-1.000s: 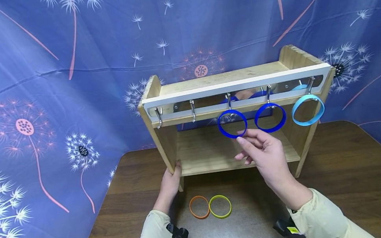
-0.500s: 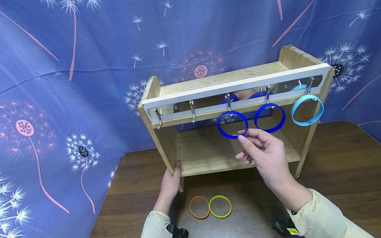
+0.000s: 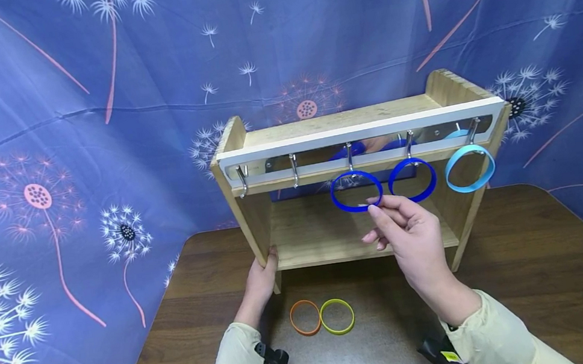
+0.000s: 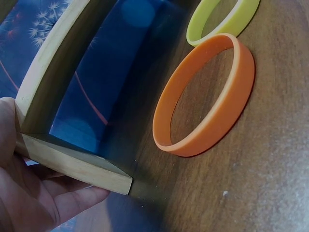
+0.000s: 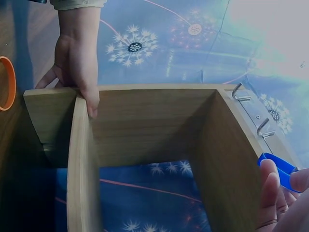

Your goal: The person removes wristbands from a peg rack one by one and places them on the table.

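Note:
In the head view my right hand (image 3: 412,234) pinches the lower right edge of a dark blue silicone wristband (image 3: 334,197) between thumb and fingertips. The band's top edge meets the tip of the middle hook (image 3: 350,153); whether it hangs on the hook, I cannot tell. A second dark blue wristband (image 3: 433,180) and a light blue wristband (image 3: 473,187) hang from the two hooks to the right. With my left hand (image 3: 261,280) I grip the lower left side of the wooden shelf (image 3: 254,235), thumb and fingers around its board in the left wrist view.
On the brown table (image 3: 541,260) before the shelf lie an orange wristband (image 4: 236,96) and a yellow wristband (image 3: 352,314), side by side. Two bare hooks (image 3: 295,169) are at the rail's left. A blue dandelion-print cloth (image 3: 154,132) hangs behind.
My right hand has shifted slightly right while pinching the dark blue wristband, whose ring now looks a little wider and has dipped slightly at its top. My left hand stays in place.

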The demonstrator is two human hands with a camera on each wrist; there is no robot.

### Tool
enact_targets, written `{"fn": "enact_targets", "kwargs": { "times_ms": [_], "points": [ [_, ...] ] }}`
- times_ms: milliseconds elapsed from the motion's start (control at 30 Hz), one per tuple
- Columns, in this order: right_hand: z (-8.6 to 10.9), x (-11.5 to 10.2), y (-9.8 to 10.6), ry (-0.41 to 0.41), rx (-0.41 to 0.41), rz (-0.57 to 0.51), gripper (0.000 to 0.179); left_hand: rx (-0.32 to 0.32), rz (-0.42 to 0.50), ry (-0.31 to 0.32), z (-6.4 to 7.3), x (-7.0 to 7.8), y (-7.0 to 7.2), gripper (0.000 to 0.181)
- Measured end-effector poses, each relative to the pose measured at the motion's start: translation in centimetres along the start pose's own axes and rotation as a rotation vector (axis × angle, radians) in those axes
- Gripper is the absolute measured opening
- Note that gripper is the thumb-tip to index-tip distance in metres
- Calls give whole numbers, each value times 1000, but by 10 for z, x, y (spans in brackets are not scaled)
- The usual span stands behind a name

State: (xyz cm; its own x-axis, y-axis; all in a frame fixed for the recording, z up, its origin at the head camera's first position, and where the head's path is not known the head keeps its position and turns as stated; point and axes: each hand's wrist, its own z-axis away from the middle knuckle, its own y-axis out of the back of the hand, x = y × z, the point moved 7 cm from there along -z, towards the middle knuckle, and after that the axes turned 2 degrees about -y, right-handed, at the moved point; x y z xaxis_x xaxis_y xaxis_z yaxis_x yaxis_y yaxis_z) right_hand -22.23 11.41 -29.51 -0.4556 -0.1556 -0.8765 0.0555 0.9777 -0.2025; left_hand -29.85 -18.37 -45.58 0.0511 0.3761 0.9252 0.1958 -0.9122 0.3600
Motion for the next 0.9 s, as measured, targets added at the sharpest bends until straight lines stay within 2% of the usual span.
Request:
{"fn": "enact_targets", "kwargs": {
  "times_ms": [367, 900],
  "points": [
    [1, -6, 1, 25, -2, 3, 20, 5, -18, 1, 1, 0, 1, 45],
    [7, -9, 3, 12, -17, 12, 23, 13, -42, 0, 0, 1, 2, 44]
  ]
}}
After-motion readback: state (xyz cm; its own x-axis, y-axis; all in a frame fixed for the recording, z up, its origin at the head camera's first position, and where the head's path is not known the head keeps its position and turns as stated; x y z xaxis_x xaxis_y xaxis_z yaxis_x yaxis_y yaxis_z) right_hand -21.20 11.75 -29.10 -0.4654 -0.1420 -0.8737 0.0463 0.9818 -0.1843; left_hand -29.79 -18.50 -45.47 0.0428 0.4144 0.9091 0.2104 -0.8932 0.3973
